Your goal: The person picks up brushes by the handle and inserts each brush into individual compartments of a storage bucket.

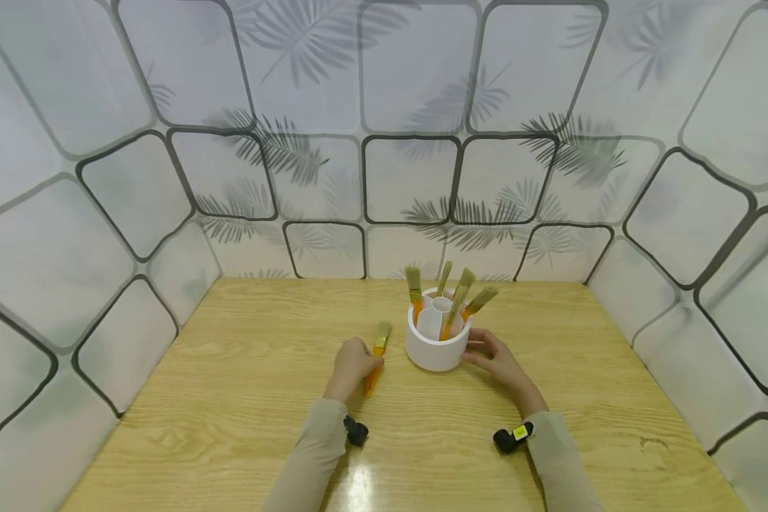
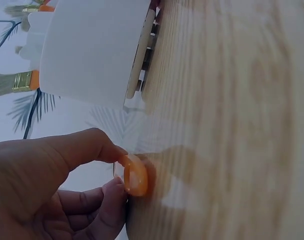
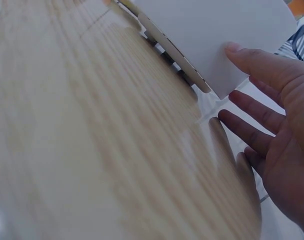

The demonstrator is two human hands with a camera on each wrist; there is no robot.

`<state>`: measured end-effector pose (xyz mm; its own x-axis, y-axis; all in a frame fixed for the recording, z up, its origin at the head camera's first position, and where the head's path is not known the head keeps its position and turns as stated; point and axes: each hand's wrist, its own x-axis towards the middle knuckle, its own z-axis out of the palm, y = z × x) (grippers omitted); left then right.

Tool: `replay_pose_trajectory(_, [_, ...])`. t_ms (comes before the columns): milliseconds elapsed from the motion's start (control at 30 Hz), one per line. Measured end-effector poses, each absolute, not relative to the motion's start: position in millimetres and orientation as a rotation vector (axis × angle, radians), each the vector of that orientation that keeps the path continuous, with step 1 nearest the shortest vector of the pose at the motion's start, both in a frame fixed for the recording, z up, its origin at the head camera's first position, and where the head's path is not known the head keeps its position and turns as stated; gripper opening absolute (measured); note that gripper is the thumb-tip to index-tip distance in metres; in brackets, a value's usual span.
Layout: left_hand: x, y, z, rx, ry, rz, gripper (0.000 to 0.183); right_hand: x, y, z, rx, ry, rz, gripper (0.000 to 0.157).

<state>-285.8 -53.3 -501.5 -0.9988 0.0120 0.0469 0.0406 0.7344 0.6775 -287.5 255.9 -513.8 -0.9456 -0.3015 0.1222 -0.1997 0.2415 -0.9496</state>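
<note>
My left hand (image 1: 353,366) pinches the orange handle of a flat paintbrush (image 1: 374,366) between thumb and fingers, low at the wooden table. The brush's bristles point away from me. In the left wrist view, the butt of the orange handle (image 2: 136,176) shows between the fingertips. To its right stands a white round brush holder (image 1: 436,353) with compartments; several orange-handled paintbrushes (image 1: 464,288) stand in it, bristles up. My right hand (image 1: 496,363) is at the holder's right side. In the right wrist view the thumb (image 3: 262,62) touches its wall and the other fingers are extended.
The wooden table (image 1: 243,412) reaches back to a patterned wall covering (image 1: 409,178), which also rises on both sides. A low base (image 2: 143,60) with dark feet shows under the holder in the left wrist view. Black wrist cameras (image 1: 357,432) sit on both sleeves.
</note>
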Motion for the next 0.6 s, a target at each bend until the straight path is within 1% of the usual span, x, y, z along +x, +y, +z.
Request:
replay_pose_trajectory(233, [-286.5,-55.0,-500.9,-0.029,-2.885,-1.184,0.032,-287.4,256.6,-513.9,-0.488,2.417,-1.813,0.051])
replay_pose_trajectory(500, [-292.8,-66.1,-501.7,0.016,-2.880,-1.458,0.020,-286.9,256.0,-513.3,-0.486,2.404,-1.815,0.053])
replay_pose_trajectory(600, [-296.0,-69.3,-502.4,0.052,-2.866,-1.573,0.018,-286.6,256.3,-512.6,-0.485,2.399,-1.819,0.053])
